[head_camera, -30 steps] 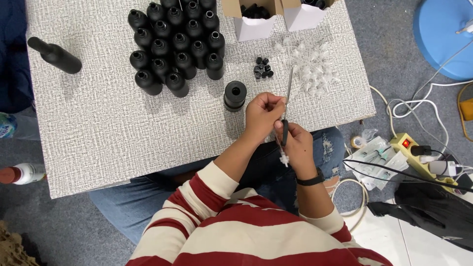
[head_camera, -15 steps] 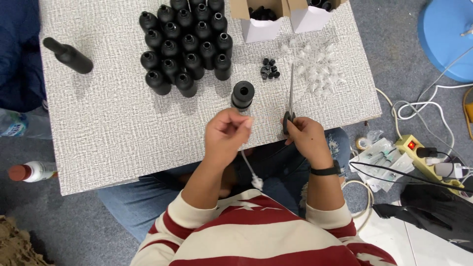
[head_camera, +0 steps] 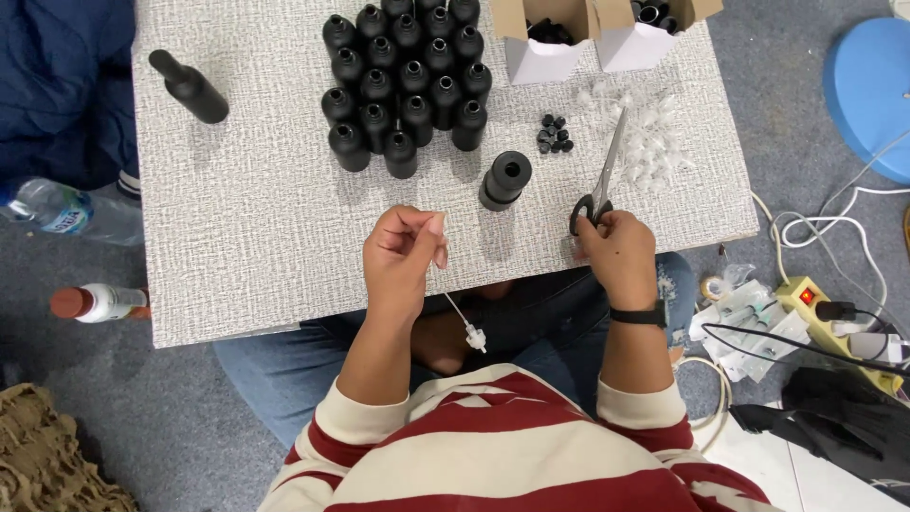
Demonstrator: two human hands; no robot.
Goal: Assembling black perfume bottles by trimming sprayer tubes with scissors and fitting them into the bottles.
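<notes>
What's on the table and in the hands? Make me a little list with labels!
left hand: left hand pinches a thin white tube with a small white pump piece at its lower end
right hand: right hand holds scissors, blades pointing away over the table
nearest bottle: one black bottle stands alone between the hands
bottle group: cluster of black bottles, no caps
lying bottle: black bottle on its side, far left
small parts: black caps, pile of clear pieces
boxes: two white boxes, open
surface: speckled table

A makeshift home packing workshop — rows of black bottles (head_camera: 403, 81) and cardboard boxes (head_camera: 597, 38) on a small desk (head_camera: 256, 218), a power strip (head_camera: 834, 318) on grey carpet (head_camera: 171, 417).
</notes>
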